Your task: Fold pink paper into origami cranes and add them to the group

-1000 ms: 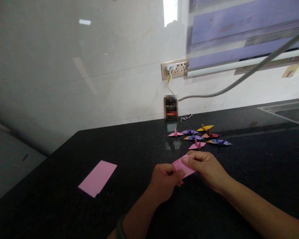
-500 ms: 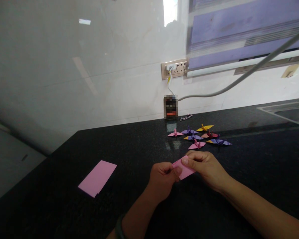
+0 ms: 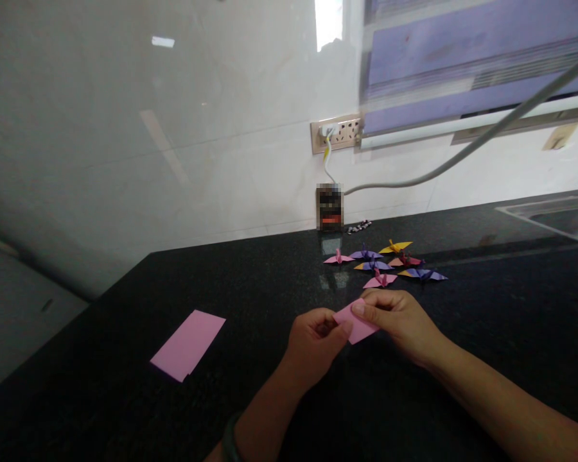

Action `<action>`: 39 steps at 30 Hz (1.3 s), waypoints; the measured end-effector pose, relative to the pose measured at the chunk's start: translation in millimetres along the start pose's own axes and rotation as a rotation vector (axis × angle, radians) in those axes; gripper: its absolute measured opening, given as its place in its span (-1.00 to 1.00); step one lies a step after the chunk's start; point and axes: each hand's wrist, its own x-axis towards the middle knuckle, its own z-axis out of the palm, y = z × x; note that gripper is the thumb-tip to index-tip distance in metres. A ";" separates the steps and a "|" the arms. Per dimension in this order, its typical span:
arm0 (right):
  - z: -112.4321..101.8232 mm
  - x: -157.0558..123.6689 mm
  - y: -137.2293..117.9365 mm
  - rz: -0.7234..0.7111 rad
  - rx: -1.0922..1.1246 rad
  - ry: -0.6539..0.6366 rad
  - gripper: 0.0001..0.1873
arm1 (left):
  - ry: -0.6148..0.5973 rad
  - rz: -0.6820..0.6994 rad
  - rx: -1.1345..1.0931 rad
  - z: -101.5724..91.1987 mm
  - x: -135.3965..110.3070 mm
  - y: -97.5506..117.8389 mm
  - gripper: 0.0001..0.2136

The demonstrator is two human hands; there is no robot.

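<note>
Both hands pinch one small folded piece of pink paper (image 3: 361,329) above the dark counter. My left hand (image 3: 315,346) grips its left edge, thumb lying on top. On the upper right part, the thumb of my right hand (image 3: 399,324) presses down, its fingers curled behind the paper. The fingers under the sheet are partly hidden. Just beyond the hands stand several folded paper cranes: a pink crane (image 3: 380,280) nearest, a blue-purple crane (image 3: 424,275), a yellow crane (image 3: 395,247) and others. A stack of pink paper (image 3: 189,344) lies to the left.
Against the wall stands a small dark box (image 3: 330,208), pixelated, with cables at its top. A beaded string (image 3: 359,227) lies beside it. A wall socket (image 3: 337,133) holds a white plug. At the far right is a metal sink rim (image 3: 534,219).
The pink paper has turned slightly between my fingers, and my left thumb now lies straighter along it. My right hand has barely shifted. The cranes and the paper stack stay put.
</note>
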 end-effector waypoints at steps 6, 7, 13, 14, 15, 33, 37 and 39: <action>5.8 -0.9 -1.2 0.072 0.108 -0.064 -0.78 | 0.021 -0.079 -0.194 0.1 2.9 -2.1 -0.82; 8.1 -1.3 -1.7 0.085 0.115 -0.078 -0.74 | 0.048 -0.095 -0.223 -0.3 3.4 -2.1 -0.82; 18.0 -3.0 -2.7 0.104 0.062 -0.124 -0.77 | 0.107 -0.106 -0.288 -0.4 4.7 -2.2 -0.82; 18.4 -3.1 -2.8 0.095 0.049 -0.111 -0.78 | 0.108 -0.107 -0.286 -0.3 4.6 -2.3 -0.82; 18.4 -3.1 -2.8 0.088 0.035 -0.097 -0.79 | 0.110 -0.107 -0.285 -0.1 4.6 -2.3 -0.82; 8.8 -2.6 6.8 -0.026 -0.057 0.079 -0.72 | 0.107 -0.104 -0.232 -1.0 4.7 0.8 -0.82; 10.7 -3.0 6.2 -0.025 -0.025 0.054 -0.75 | 0.008 -0.129 -0.175 1.2 4.3 1.1 -0.79; 12.2 -2.5 4.7 0.006 0.025 0.039 -0.79 | 0.008 -0.119 -0.154 1.4 3.8 -1.0 -0.80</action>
